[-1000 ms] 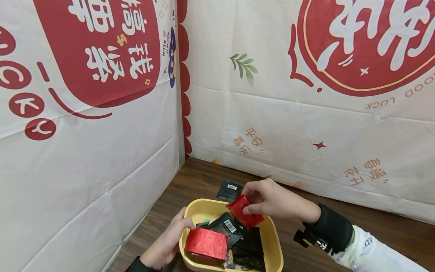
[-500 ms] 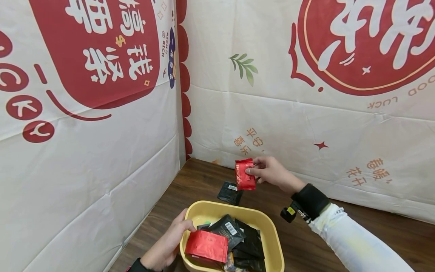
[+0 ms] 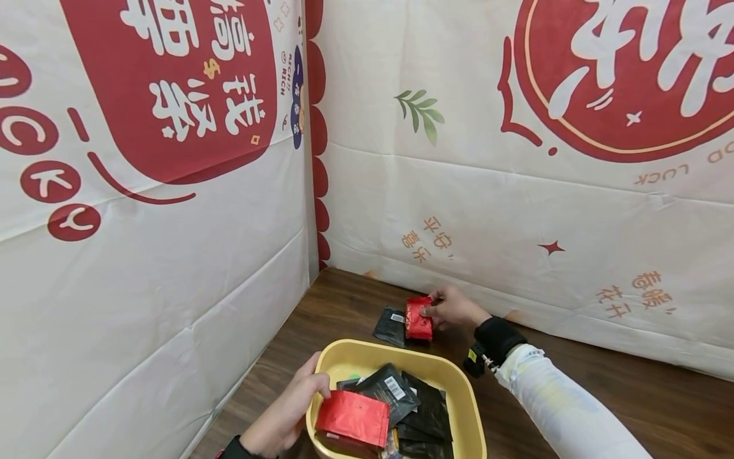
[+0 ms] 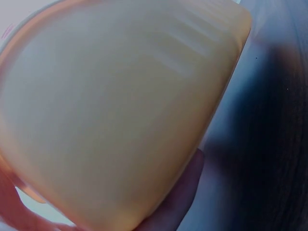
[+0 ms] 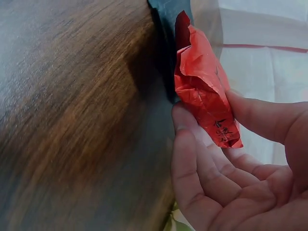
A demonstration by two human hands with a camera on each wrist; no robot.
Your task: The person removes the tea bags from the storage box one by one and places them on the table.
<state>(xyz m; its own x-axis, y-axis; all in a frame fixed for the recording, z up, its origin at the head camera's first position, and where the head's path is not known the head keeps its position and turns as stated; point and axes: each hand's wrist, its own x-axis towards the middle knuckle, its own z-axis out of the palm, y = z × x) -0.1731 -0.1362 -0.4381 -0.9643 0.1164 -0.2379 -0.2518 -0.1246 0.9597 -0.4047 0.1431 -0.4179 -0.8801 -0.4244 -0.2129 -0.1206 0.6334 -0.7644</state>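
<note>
My right hand (image 3: 453, 308) pinches a small red foil packet (image 3: 418, 319) between thumb and fingers, just beside a black packet (image 3: 390, 327) on the table. The right wrist view shows the red packet (image 5: 204, 82) upright at the fingertips, with the black one behind it. My left hand (image 3: 292, 408) grips the left rim of a yellow plastic bin (image 3: 395, 347), thumb over the edge and fingers against the outer wall. Inside the bin lie another red packet (image 3: 352, 417) and several black packets (image 3: 427, 408). The left wrist view is mostly filled by the bin's wall (image 4: 110, 110).
A dark wood table (image 3: 539, 382) carries everything. White printed cloth stands along its left side (image 3: 172, 274) and back (image 3: 487, 210), meeting in a corner behind the black packet.
The red packet has gone from over the bin, up and back, then down beside the black packet in my right hand. My left hand keeps its grip on the bin.
</note>
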